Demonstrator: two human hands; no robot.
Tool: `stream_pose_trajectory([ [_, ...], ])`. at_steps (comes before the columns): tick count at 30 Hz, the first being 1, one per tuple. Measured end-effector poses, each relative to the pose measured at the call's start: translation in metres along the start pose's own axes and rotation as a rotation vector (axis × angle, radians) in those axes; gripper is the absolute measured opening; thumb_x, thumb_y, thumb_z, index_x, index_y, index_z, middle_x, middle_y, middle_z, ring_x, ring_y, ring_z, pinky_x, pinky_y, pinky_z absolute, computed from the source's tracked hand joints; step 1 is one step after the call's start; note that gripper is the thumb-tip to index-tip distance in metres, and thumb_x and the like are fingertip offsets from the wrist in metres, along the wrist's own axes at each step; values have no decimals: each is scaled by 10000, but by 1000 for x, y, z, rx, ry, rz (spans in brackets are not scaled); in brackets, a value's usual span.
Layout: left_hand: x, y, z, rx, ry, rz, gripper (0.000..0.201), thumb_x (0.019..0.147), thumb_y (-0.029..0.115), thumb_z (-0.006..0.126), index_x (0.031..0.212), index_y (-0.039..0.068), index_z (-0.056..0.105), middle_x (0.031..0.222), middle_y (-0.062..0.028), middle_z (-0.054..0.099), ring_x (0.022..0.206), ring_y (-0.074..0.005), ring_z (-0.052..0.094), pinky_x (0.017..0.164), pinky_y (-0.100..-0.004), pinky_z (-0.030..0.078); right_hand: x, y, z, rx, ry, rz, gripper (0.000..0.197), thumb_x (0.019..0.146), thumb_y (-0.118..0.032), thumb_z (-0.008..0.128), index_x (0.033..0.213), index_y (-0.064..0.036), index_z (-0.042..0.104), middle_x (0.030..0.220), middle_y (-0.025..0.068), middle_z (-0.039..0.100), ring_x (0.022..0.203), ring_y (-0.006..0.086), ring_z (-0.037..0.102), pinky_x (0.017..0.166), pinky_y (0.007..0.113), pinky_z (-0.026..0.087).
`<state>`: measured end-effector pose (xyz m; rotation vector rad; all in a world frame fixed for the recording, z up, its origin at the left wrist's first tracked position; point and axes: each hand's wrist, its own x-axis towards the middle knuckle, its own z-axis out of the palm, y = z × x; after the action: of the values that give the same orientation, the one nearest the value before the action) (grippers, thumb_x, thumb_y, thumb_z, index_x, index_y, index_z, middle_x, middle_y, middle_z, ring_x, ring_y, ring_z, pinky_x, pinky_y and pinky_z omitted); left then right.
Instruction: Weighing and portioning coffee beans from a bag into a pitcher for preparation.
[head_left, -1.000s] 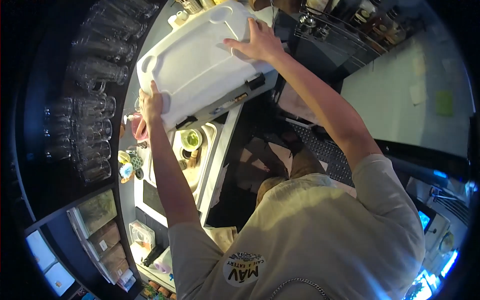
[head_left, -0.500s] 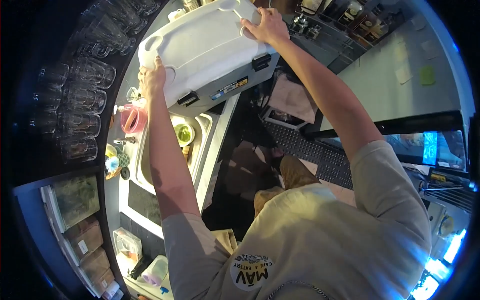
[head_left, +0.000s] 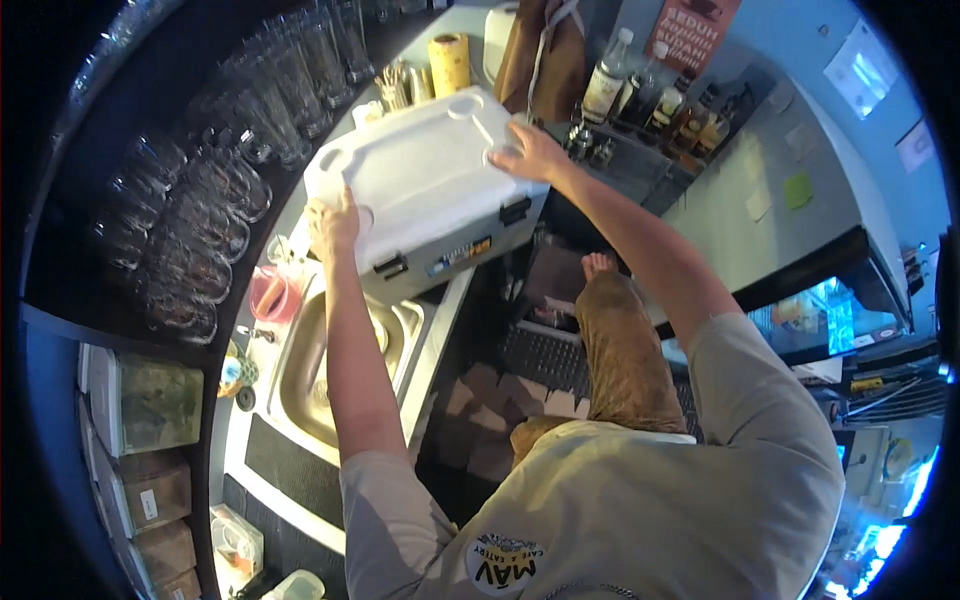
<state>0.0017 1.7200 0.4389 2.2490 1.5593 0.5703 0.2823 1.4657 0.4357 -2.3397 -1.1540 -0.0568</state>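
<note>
A cooler box (head_left: 425,160) with a white lid and a grey body rests over the far end of the counter, beside the sink (head_left: 300,385). My left hand (head_left: 334,225) grips the near left end of its lid, thumb on top and fingers partly hidden. At the right end, my right hand (head_left: 533,156) is closed over the lid's edge, thumb lying on the white top. Two black latches, one of them the near latch (head_left: 391,267), show on the side facing me. The lid is down. My left forearm covers part of the sink and most of a bowl in it.
Glass mugs (head_left: 185,270) and tall glasses fill the dark shelf at left. A pink container (head_left: 275,293) stands by the tap. Bottles (head_left: 608,80) line a ledge behind. A fridge (head_left: 780,200) stands to the right. My leg (head_left: 630,350) is stretched forward above a dark mat.
The view has tilted up, so the cooler box sits lower in the picture and bottles appear behind it. My leg has stretched forward. Both hands keep their hold.
</note>
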Motion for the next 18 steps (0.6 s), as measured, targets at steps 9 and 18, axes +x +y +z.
stream_pose_trajectory([
  [9, -12, -22, 4, -79, 123, 145, 955, 838, 639, 679, 1472, -33, 438, 1497, -265, 459, 1421, -407, 396, 1182, -472, 297, 10, 31, -65, 147, -368, -189, 836, 808, -596, 756, 1375, -8, 579, 1327, 226, 629, 1211, 336, 621, 1012, 400, 495],
  [18, -116, 144, -2, 363, -306, 234, 1124, 748, 767, 686, 1521, 7, 391, 1611, -256, 291, 1509, -458, 207, 1161, -723, 90, 97, 104, -181, 963, -134, -113, 388, 911, -167, 768, 1236, 7, 647, 1040, 71, 708, 854, 98, 667, 734, 265, 535],
])
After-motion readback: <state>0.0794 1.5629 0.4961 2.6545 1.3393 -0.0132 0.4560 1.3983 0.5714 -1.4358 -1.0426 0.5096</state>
